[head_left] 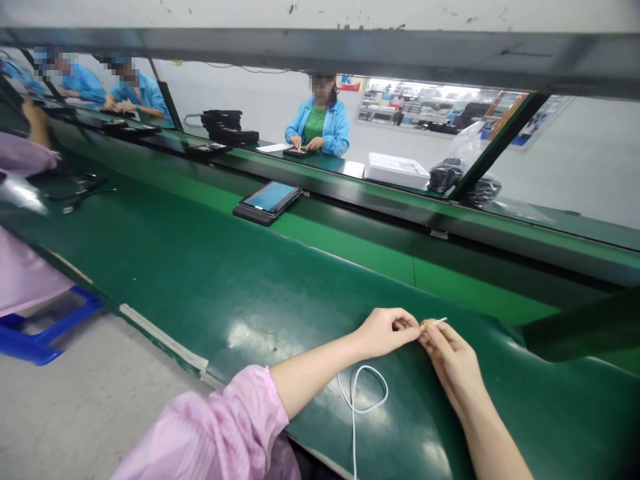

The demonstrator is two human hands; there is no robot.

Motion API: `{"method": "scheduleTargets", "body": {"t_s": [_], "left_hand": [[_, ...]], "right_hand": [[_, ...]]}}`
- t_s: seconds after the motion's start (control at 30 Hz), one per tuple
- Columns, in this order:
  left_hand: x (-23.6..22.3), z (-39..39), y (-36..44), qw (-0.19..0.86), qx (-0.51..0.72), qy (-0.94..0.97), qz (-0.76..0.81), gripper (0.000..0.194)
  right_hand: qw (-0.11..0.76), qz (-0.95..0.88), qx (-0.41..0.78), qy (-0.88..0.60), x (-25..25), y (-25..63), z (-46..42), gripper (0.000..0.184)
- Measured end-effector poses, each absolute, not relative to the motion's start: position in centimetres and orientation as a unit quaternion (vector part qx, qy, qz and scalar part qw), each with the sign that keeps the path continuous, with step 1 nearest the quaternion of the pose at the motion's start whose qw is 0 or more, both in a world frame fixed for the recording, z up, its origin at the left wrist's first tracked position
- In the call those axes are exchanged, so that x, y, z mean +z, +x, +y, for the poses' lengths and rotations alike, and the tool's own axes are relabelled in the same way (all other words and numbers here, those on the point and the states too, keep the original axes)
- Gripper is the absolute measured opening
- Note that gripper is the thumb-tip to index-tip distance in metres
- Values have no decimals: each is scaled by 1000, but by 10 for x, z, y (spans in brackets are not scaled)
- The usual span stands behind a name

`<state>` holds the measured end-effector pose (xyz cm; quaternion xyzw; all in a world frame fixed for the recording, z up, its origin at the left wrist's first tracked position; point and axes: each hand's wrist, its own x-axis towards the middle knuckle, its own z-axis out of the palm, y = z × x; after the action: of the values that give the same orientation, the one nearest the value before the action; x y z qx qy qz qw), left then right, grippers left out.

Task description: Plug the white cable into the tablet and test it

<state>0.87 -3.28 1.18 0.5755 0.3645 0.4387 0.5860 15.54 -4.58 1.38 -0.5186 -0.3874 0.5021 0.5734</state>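
Over the green bench, my left hand (387,332) and my right hand (457,363) meet at the fingertips. My right fingers pinch a small piece with a thin white tip (442,320) poking out, which matches the cable in colour and thickness. My left thumb and forefinger are closed against the same spot, and what lies between them is hidden. A thin white cable (353,407) lies in a loose loop below my left wrist. One end runs off the near edge, and the other passes behind my left forearm.
A tablet-like device (273,197) on a black base sits on the bright green strip beyond the mat (175,267). Black cables (83,193) lie at the far left, near a co-worker's pink sleeve (25,153). Across the divider, a co-worker (317,123) handles a device beside a white box (397,170).
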Motion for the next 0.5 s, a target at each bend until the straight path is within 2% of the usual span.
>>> {"method": "scheduleTargets", "body": {"t_s": [0.27,0.5], "left_hand": [[21,-23,-4,537,493,577,369,7],[16,42,-83,377,669,367,525,31]], "right_hand": [[588,-378,508,-503,15,157,-45,51],[615,-342,515,-489,19,161,-43,51]]}}
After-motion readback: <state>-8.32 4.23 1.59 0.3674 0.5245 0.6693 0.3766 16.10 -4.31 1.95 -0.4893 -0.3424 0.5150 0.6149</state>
